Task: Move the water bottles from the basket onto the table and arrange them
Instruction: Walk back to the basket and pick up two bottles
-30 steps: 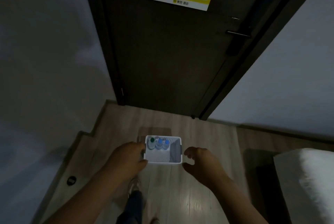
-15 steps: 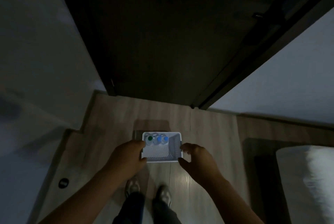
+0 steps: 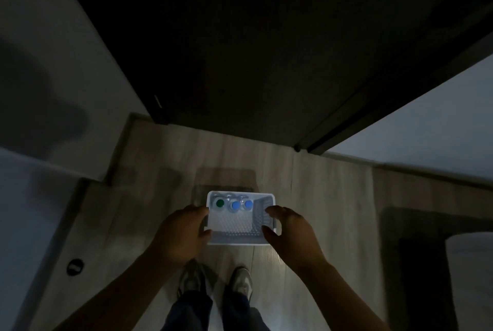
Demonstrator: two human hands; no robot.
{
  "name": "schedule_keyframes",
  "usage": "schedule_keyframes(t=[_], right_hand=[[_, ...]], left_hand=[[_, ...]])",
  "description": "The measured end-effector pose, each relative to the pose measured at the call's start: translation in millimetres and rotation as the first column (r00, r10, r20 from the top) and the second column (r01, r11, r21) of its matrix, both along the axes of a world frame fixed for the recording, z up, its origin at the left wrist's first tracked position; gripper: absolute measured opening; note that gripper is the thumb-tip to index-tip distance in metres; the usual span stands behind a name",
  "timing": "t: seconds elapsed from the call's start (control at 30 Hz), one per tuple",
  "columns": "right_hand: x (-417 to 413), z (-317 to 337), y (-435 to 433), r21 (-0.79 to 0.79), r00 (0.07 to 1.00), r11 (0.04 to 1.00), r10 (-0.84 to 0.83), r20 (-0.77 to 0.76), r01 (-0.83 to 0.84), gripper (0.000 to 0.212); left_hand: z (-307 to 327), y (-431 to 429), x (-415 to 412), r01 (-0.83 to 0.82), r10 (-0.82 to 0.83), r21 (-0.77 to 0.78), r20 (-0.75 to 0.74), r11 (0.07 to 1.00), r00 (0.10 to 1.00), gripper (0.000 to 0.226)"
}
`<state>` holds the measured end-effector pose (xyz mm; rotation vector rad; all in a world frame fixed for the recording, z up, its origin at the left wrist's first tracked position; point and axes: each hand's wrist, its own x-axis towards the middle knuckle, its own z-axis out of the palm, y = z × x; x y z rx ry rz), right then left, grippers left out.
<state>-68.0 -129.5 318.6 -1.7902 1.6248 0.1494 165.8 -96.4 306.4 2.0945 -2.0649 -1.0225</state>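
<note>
Left hand holds basket (right hand at rim).

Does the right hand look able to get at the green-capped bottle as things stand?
Probably, from above: the basket is open-topped. But the right hand sits at its right rim, and two blue-capped bottles stand between it and the green-capped bottle by the left wall.
</note>
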Motion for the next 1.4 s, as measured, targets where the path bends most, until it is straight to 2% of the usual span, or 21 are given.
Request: schedule_keyframes(t=[0.07,0.13,0.27,0.43,0.5,0.57,0.63,0.7,0.73,0.83,1.03,1.27,1.4], right_hand=[[-2.0,-35.4,-7.6,0.009,1.0,1.0,0.001,0.0,-0.001,0.046],[-2.7,-73.2,-14.7,0.018,1.0,1.0,0.006,0.005,-0.006,0.046],[-0.6,-150.7,-25.6,0.024,1.0,1.0,-0.001,0.013,0.001,0.047],[7.7,-247.2,-35.7,-0.009,0.999,1.0,-0.015,0.051,0.016,0.046],[9.8,-284.8,-39.0,-0.026,0.997,0.999,-0.025,0.079,0.027,0.045],[10.9,-320.1,-41.1,-0.047,0.993,0.999,-0.022,0.118,0.028,0.045],[10.8,-352.4,-42.4,-0.085,0.989,0.996,-0.01,0.145,0.023,0.047],[9.6,-381.6,-44.1,-0.128,0.985,0.992,0.009,0.175,0.013,0.048],[8.9,-394.3,-44.7,-0.14,0.979,0.99,0.016,0.205,0.013,0.048],[5.5,-426.4,-48.6,-0.203,0.956,0.979,0.061,0.286,-0.002,0.048],[5.5,-466.3,-53.0,-0.361,0.935,0.928,0.202,0.293,-0.088,0.052],[8.1,-501.0,-49.2,-0.477,0.912,0.878,0.232,0.339,-0.046,0.045],[12.4,-513.3,-46.4,-0.474,0.887,0.88,0.205,0.413,0.018,0.036]], left_hand=[[-35.0,-9.3,-2.3,-0.005,0.005,0.006,0.009,1.0,1.0,0.016],[-70.8,-16.5,-3.4,0.016,-0.015,-0.003,0.06,1.0,0.998,0.031],[-147.5,-19.9,-0.1,0.083,-0.095,-0.228,-0.044,0.97,0.994,0.024],[-251.0,-26.9,1.7,0.056,-0.074,-0.295,-0.051,0.954,0.996,0.023],[-294.5,-32.9,2.6,0.103,-0.114,-0.319,-0.016,0.942,0.993,0.038],[-329.7,-41.1,1.5,0.07,-0.082,-0.228,-0.042,0.971,0.996,0.035],[-362.0,-46.7,-1.3,-0.085,0.074,-0.104,-0.103,0.991,0.992,0.04],[-395.4,-48.4,-5.0,-0.121,0.104,-0.118,-0.145,0.986,0.984,0.052],[-410.9,-49.7,-6.1,-0.104,0.077,-0.183,-0.147,0.978,0.986,0.055],[-443.6,-53.9,-4.2,-0.028,-0.004,-0.292,-0.11,0.956,0.994,0.06],[-484.2,-56.5,11.2,0.065,-0.073,-0.397,-0.003,0.916,0.997,0.075],[-505.1,-49.7,17.0,0.063,-0.119,-0.508,-0.078,0.859,0.99,0.068],[-511.0,-49.9,12.9,-0.007,-0.084,-0.507,-0.157,0.862,0.984,0.064]])
